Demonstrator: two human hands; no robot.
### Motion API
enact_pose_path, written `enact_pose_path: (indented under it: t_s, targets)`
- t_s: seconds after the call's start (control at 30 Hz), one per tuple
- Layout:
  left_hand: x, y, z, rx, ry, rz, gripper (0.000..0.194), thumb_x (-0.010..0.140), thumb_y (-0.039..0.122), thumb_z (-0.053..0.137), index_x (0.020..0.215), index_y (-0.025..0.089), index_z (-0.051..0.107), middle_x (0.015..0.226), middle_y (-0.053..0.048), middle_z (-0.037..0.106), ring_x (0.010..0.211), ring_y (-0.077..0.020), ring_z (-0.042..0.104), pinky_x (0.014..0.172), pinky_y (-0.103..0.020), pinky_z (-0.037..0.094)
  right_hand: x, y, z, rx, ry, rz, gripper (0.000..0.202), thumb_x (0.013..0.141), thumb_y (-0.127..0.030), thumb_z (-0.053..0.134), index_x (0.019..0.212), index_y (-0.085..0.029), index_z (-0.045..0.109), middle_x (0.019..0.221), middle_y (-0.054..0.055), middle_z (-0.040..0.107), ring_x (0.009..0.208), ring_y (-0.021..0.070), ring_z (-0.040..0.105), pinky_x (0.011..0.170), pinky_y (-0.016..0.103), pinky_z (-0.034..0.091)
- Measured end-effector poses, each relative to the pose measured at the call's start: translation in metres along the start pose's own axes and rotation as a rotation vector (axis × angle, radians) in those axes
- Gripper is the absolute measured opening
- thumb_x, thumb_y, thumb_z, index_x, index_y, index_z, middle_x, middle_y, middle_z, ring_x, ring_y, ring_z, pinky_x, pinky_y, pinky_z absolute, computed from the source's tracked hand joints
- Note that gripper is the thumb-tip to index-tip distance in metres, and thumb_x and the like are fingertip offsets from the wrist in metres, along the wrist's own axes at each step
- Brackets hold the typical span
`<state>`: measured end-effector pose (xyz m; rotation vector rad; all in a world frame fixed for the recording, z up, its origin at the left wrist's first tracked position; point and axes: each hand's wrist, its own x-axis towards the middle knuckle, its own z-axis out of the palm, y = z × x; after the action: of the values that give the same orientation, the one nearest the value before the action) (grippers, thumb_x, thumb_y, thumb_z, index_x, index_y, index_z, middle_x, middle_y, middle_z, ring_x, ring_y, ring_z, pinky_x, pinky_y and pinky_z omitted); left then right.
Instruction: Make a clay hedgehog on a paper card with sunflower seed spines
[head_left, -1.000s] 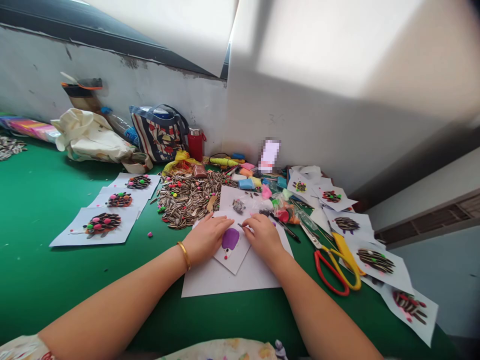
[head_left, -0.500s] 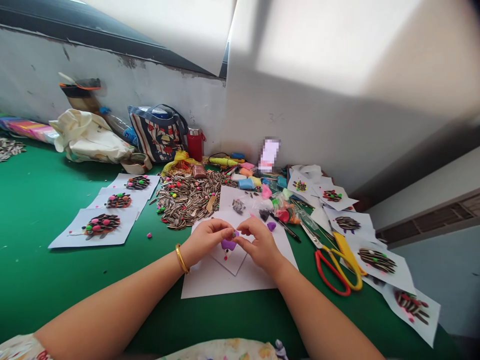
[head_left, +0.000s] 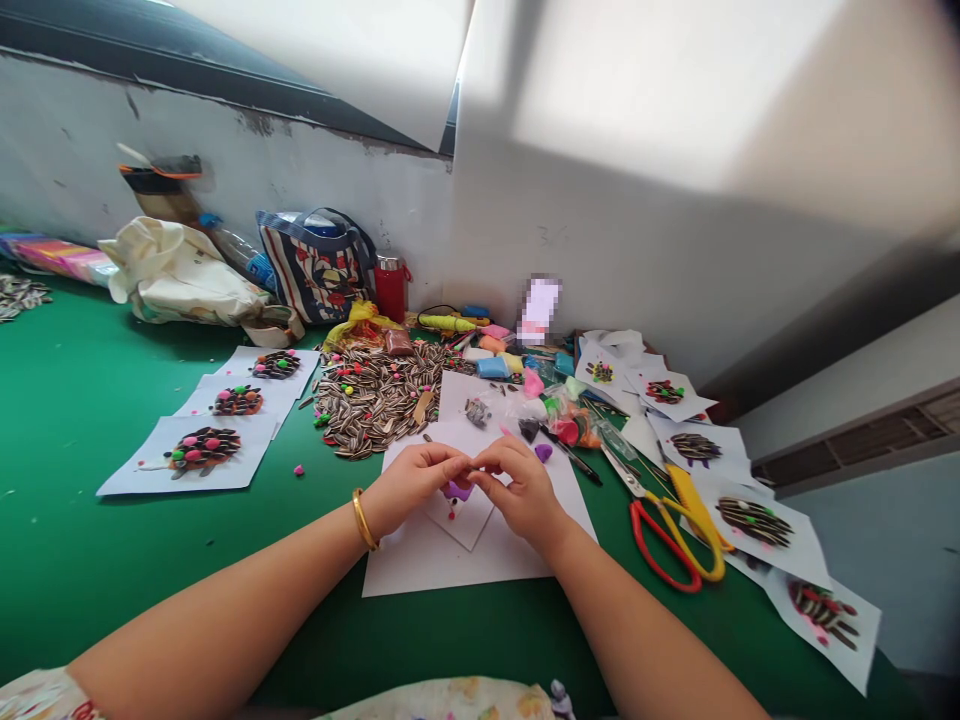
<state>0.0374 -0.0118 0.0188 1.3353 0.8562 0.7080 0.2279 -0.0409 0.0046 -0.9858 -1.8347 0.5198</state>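
Left hand (head_left: 412, 487) and right hand (head_left: 521, 490) met fingertip to fingertip, both pinched closed; couldn't tell what sat between. Purple clay hedgehog (head_left: 457, 492), on small white card (head_left: 472, 524), lay just below fingertips, partly covered. Visible axis ran near-far, snout toward wearer. Left hand slightly nearer.

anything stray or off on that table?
One thing: a small pink piece lies alone on the green tabletop, apart from the seed pile. It looks dropped, though that's a guess.
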Motion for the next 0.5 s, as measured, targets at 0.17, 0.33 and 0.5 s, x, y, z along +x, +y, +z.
enact_pose_path:
  t_s: [0.17, 0.33, 0.5]
  targets:
    - [0.0001, -0.0043, 0.0009, -0.164, -0.049, -0.042, 0.033, 0.078, 0.044, 0.073, 0.088, 0.013, 0.069, 0.079, -0.006, 0.070, 0.071, -0.0139, 0.061, 0.066, -0.026, 0.048, 0.0005, -0.0042, 0.0008, -0.002, 0.013, -0.015, 0.010, 0.090, -0.030, 0.063, 0.086, -0.022, 0.068, 0.078, 0.002, 0.058, 0.075, 0.0158, 0.055, 0.068, 0.030, 0.047]
    - [0.0012, -0.0084, 0.0003, -0.283, -0.036, -0.020, 0.031, 0.072, 0.036, 0.080, 0.084, 0.013, 0.063, 0.075, -0.001, 0.063, 0.067, -0.0122, 0.059, 0.065, -0.027, 0.049, -0.0009, -0.0046, 0.0008, -0.003, 0.019, -0.014, 0.022, 0.088, -0.034, 0.066, 0.108, -0.025, 0.066, 0.083, 0.002, 0.061, 0.077, 0.0161, 0.057, 0.071, 0.031, 0.049]
    - [0.0013, -0.0084, 0.0021, -0.352, -0.036, -0.001, 0.036, 0.068, 0.030, 0.083, 0.089, 0.017, 0.057, 0.080, 0.001, 0.062, 0.073, -0.0129, 0.062, 0.068, -0.027, 0.048, -0.0015, -0.0042, 0.0005, -0.025, -0.003, -0.006, 0.016, 0.090, -0.034, 0.063, 0.101, -0.024, 0.069, 0.085, 0.004, 0.064, 0.081, 0.0173, 0.059, 0.073, 0.032, 0.050]
